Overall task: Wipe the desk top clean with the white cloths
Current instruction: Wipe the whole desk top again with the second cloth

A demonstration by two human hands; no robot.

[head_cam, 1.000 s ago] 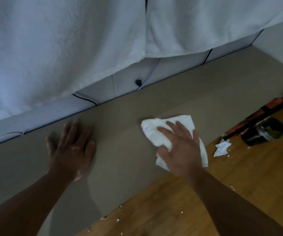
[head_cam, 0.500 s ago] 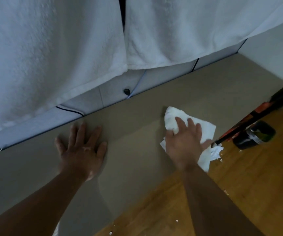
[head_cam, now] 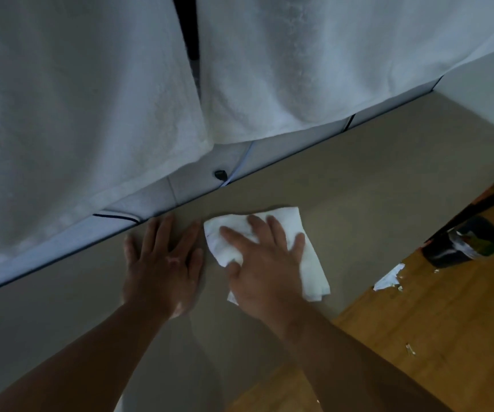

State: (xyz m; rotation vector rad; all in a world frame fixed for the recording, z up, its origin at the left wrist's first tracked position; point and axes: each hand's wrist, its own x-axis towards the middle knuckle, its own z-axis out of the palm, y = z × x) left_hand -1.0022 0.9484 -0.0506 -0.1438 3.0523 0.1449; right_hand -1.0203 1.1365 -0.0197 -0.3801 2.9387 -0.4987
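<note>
Towels point(head_cam: 76, 114) are hanging above the back edge of the desk top point(head_cam: 388, 173). Wooden floor point(head_cam: 433, 337) is showing beyond the desk top's front edge. Left hand point(head_cam: 162, 263) is lying flat on the desk top, fingers spread, likely bracing the body. Right hand point(head_cam: 265, 275), fingers straight and splayed, is pressing the white cloth point(head_cam: 314, 272) onto the desk top just beside it, near the back edge, probably so the whole pad is dragging evenly. Bare desk top is stretching toward its right corner, offering sweep room; paper scraps point(head_cam: 387, 281) are lying on the floor past the front edge.
</note>
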